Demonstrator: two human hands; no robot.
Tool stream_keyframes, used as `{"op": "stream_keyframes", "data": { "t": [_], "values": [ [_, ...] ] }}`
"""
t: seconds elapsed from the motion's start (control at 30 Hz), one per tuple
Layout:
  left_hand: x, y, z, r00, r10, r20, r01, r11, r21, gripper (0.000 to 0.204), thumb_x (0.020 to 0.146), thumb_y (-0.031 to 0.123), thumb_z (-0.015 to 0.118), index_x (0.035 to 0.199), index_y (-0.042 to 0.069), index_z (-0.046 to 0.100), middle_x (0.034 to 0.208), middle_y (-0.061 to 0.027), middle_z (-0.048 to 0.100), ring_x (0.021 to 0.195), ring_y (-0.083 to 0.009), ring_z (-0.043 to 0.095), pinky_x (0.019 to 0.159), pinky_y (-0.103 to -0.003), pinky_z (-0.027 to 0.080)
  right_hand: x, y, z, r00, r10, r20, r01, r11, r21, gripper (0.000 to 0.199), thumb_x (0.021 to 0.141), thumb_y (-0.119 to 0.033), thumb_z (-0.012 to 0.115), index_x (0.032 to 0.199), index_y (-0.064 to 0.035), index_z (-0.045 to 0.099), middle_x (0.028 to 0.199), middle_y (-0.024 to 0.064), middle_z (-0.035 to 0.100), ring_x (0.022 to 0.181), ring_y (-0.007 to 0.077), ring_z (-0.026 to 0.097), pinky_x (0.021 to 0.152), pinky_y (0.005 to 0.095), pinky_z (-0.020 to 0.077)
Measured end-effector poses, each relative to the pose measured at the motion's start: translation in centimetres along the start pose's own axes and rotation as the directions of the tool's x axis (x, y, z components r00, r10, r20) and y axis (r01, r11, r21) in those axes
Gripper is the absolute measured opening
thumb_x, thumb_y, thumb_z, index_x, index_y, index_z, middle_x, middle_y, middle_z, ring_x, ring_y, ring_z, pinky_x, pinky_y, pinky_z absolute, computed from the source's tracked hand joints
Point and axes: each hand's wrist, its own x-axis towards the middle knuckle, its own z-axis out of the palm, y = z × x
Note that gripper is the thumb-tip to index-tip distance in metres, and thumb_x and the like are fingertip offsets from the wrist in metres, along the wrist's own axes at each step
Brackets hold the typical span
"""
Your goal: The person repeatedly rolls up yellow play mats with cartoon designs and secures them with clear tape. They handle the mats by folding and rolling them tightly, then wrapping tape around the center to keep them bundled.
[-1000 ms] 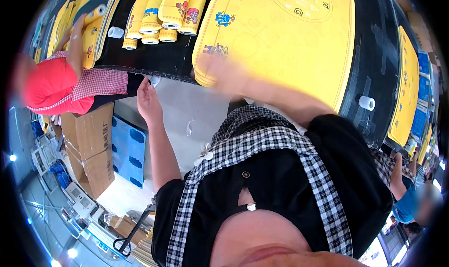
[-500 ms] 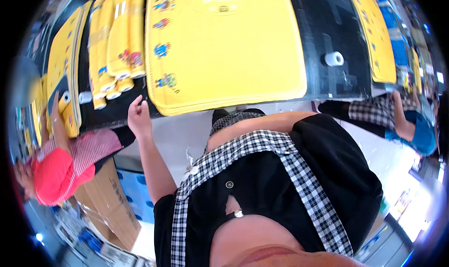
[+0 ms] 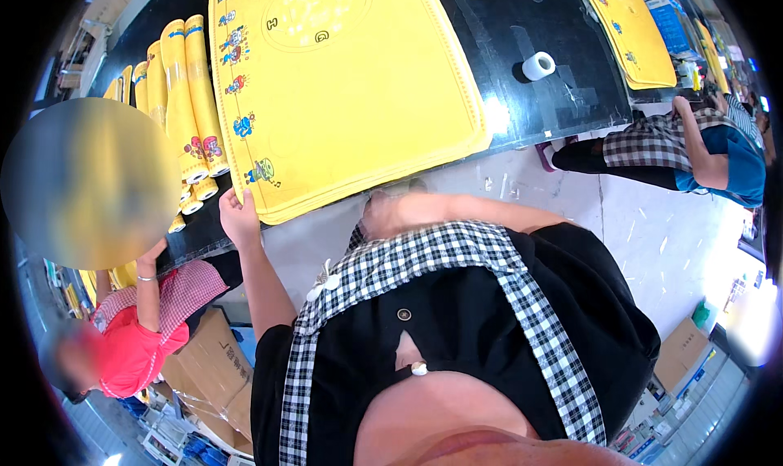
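Note:
A stack of large yellow mats point(image 3: 351, 115), printed with small cartoon figures along its left side, lies on the black table before me. My left hand point(image 3: 239, 217) is at the near left corner of the stack, thumb and fingers closed on the edge of a mat. How many layers it grips cannot be made out. My right hand point(image 3: 400, 213) is in front of my waist, just below the table's near edge, smeared by motion. Whether it holds anything is hidden by the blur. Rolled yellow mats point(image 3: 183, 99) lie left of the stack.
A white tape roll point(image 3: 538, 66) stands on the black table point(image 3: 497, 25), right of the stack. Further right is another yellow mat stack point(image 3: 628, 33). One co-worker in red point(image 3: 134, 348) is at left, another in blue point(image 3: 730, 164) at right. A cardboard box point(image 3: 208, 368) sits behind the left co-worker.
My view has turned, so the table appears tilted. My left hand has come to the mat's corner and closed on it. My right hand has come into sight at my waist.

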Motion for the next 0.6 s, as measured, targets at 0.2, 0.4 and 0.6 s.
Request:
{"op": "stream_keyframes", "data": {
  "t": [0.2, 0.4, 0.6],
  "values": [
    [-1.7, 4.0, -1.1, 0.877, 0.479, -0.042, -0.373, 0.733, 0.569, 0.058, 0.081, 0.024, 0.081, 0.128, -0.001, 0.06, 0.123, -0.0228, 0.06, 0.119, -0.0388, 0.054, 0.101, -0.047, 0.043, -5.4, 3.6, -6.6, 0.382, 0.261, -0.886, -0.771, 0.619, -0.15, 0.051, 0.09, -0.035, 0.069, 0.13, -0.0041, 0.062, 0.135, 0.021, 0.058, 0.132, 0.042, 0.047, 0.114, 0.0519, 0.0364],
    [-4.7, 8.6, 6.8, 0.72, 0.574, 0.389, -0.655, 0.747, 0.11, 0.077, 0.077, 0.041, 0.083, 0.138, 0.003, 0.056, 0.149, -0.0255, 0.045, 0.14, -0.0448, 0.04, 0.116, -0.053, 0.034, -6.4, 5.9, -5.8, 0.19, 0.509, -0.84, -0.915, 0.401, 0.036, 0.088, 0.089, -0.047, 0.07, 0.148, 0.0107, 0.038, 0.16, 0.027, 0.029, 0.151, 0.0448, 0.021, 0.121, 0.0535, 0.0245],
    [-7.3, 16.3, 11.5, 0.566, 0.6, 0.566, -0.752, 0.656, 0.056, 0.081, 0.079, 0.048, 0.08, 0.145, 0.012, 0.052, 0.155, -0.0213, 0.041, 0.144, -0.0423, 0.037, 0.12, -0.055, 0.026, -5.6, 4.9, -7.1, 0.142, 0.459, -0.877, -0.882, 0.461, 0.098, 0.067, 0.085, -0.037, 0.076, 0.132, 0.0049, 0.052, 0.146, 0.024, 0.044, 0.138, 0.0424, 0.038, 0.112, 0.054, 0.0353]
  ]
}}
